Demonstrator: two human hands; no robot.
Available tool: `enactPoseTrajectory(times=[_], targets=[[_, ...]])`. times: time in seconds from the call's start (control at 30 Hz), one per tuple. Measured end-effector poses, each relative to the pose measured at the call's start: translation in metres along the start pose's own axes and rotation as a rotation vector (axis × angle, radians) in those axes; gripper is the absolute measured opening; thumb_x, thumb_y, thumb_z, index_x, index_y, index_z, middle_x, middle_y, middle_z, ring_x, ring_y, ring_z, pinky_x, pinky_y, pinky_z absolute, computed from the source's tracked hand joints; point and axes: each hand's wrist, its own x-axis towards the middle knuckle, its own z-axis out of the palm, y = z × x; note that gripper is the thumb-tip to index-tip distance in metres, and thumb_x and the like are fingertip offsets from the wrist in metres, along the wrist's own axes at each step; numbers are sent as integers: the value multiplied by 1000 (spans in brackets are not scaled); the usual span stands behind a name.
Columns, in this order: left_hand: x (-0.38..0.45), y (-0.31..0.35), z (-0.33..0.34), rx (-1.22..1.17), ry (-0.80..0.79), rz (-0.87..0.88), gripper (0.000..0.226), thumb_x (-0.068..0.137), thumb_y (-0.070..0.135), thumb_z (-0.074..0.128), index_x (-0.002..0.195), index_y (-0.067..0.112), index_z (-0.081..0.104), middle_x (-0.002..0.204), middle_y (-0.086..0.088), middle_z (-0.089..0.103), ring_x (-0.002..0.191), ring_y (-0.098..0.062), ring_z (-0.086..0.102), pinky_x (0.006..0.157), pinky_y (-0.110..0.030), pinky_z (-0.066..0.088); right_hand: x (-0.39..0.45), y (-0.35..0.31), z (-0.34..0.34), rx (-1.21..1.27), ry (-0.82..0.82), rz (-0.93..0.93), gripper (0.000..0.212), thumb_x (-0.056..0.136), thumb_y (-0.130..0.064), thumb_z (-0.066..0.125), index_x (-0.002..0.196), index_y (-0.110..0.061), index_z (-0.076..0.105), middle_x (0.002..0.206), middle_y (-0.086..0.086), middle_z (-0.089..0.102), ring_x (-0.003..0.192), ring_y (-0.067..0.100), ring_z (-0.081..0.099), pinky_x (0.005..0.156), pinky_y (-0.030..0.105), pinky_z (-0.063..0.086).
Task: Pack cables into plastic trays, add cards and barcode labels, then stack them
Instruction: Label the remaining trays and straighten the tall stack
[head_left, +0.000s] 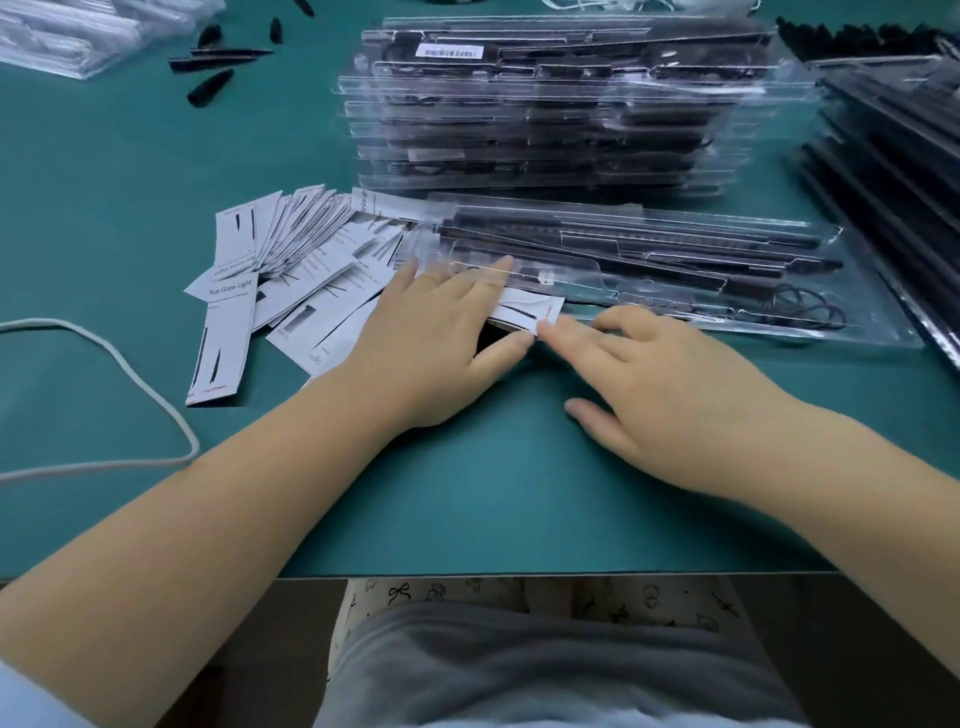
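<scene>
Left hand (431, 332) and right hand (670, 384), fingers flat, press a card (524, 309) lying lengthwise left-to-right beside the tray (675, 260).

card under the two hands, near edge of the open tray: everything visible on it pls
The card is a narrow white paper strip with a thin black line drawing and small red print at its right end. It lies flat, angled slightly, at the near edge of the clear plastic tray, partly over a dark gap. The left hand covers its left part, thumb at its lower edge; the right hand touches its right end with a fingertip. Text unreadable.
</scene>
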Motion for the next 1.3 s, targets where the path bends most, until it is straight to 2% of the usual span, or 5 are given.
enactPoseTrajectory(times=[0.23,0.73,1.0,1.13,1.3], targets=[[0,3,-1,22,31,-9,70,90,62,24,142,18,38,139,-2,48,129,-26,38,112,-46,20,-7,-5,2,-102,-162,39,70,88,-50,-1,147,-18,-20,159,-4,-5,118,23,29,99,34,34],[6,3,3,36,-7,-42,68,92,51,12,152,17,11,151,-7,34,139,-27,27,116,-40,7,21,-22,-2,-168,-106,167,79,84,-65,10,150,-24,-1,105,-3,59,79,23,59,44,27,18],[-1,-17,-9,-239,-45,39,54,101,29,36,149,8,23,158,-8,14,146,-18,9,108,-16,3,38,-21,-1,-133,-157,294,86,83,-75,13,150,-21,7,59,-5,27,55,19,29,44,27,18],[-6,-28,-17,-86,251,129,25,93,23,54,97,6,71,109,-9,70,108,-25,61,88,-41,50,40,-20,5,-62,-146,321,84,84,-74,21,147,-20,14,60,-7,28,65,21,33,44,27,20],[-10,-26,-21,85,615,109,24,74,25,77,71,7,62,68,-9,60,63,-29,59,50,-35,42,40,-17,7,-26,-154,313,83,84,-73,23,148,-21,12,62,-8,28,69,23,38,44,27,21]])
